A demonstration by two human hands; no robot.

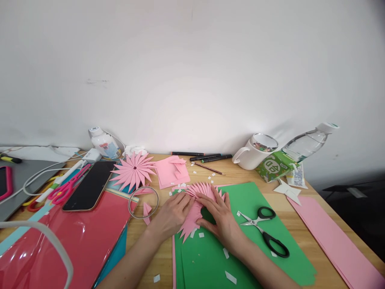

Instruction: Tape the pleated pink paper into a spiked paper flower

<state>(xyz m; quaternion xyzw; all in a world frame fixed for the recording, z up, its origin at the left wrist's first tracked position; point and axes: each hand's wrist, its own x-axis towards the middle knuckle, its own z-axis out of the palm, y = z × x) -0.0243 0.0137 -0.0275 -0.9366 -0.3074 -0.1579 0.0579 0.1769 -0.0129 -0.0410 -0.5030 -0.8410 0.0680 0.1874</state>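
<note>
A pleated pink paper fan [192, 221] with pointed tips curves over the green paper [216, 253]. My left hand [173, 212] closes its fingers on the fan's upper left folds. Opposite it, my right hand [221, 218] has its fingers over the right-hand folds and its thumb near the inner curve, gripping the pleats. Scissors with black handles [261, 225] lie spread on the green paper, right of my right hand. To the left rests a finished-looking pink paper star flower [134, 168]. A clear tape roll [130, 204] stands between it and my left wrist.
Pink sheets [168, 172], markers [210, 158] and a pencil [208, 167] lie toward the wall. A white mug [254, 154], green box [275, 166] and tilted water bottle [309, 140] stand back right. Leftward are a phone [90, 186], pink scissors [67, 186] and red sheets [75, 237].
</note>
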